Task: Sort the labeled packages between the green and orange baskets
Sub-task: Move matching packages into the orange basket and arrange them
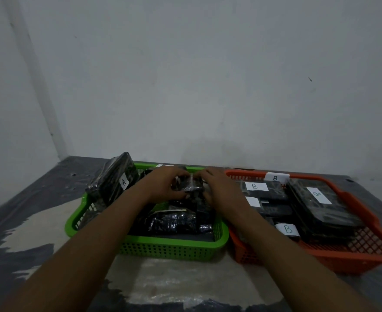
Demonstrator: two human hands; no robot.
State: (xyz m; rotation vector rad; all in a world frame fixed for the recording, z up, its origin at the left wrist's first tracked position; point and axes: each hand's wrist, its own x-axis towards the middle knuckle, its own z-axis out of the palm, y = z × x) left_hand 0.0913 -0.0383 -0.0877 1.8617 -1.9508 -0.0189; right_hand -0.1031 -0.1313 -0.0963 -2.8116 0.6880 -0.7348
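the green basket (174, 247) stands just left of the orange basket (354, 260); a black wrapped package marked a (112, 176) leans tilted on the green rim; packages marked b (329, 212) lie flat in the orange one; a small black package (191, 188) is held above the green basket's middle

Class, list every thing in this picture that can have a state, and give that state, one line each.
green basket: holds black wrapped packages.
orange basket: holds B-labelled packages, lying flat.
A-labelled package: tilted, leaning on the green basket's left end.
held package: between both hands over the green basket, label hidden.
left hand: grips the held package.
right hand: grips the held package.
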